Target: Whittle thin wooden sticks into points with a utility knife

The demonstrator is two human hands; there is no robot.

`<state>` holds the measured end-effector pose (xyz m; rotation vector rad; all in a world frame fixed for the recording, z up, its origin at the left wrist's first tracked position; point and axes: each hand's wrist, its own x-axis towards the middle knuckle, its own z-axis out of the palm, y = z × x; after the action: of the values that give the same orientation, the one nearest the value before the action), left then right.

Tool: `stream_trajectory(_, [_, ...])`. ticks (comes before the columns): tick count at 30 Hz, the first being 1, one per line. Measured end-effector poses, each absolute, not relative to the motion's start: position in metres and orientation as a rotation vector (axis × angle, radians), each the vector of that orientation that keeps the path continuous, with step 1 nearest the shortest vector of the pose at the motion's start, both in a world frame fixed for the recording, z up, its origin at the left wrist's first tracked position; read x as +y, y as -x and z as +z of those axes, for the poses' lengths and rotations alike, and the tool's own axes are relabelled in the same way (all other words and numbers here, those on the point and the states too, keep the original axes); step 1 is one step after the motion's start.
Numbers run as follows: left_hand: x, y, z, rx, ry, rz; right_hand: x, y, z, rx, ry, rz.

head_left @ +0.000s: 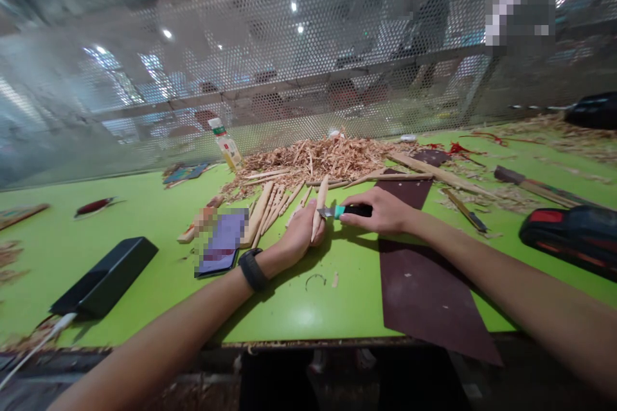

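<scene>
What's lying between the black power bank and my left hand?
In the head view, a phone lies flat between the power bank and the left hand.

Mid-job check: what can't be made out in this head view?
Lower end of the stick: hidden inside the left hand.
Handle of the knife: mostly covered by the right hand; where the blade meets the wood is too small to tell.
Screen of the phone: blurred.
Behind the mesh screen: only hazy shapes.
Red-and-black tool: cut off by the right edge.
</scene>
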<state>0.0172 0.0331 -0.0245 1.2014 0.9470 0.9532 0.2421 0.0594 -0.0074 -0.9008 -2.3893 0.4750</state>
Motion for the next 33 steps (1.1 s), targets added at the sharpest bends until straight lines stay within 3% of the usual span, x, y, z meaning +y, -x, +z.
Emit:
stream_trajectory(18, [0.026,-0.02,-0.018,0.971,-1.209,1.045,0.059,-0.241,-0.01,-2.433,0.879,0.508])
stream_trajectory(29, [0.032,-0.02,-0.023,0.949,-1.184,1.014,0.07,-0.254,-0.012,-2.32,1.088,0.39])
stream_trajectory(33, [0.03,-0.02,-0.021,0.963,-1.176,1.017,0.065,-0.25,-0.01,-2.377,0.957,0.481])
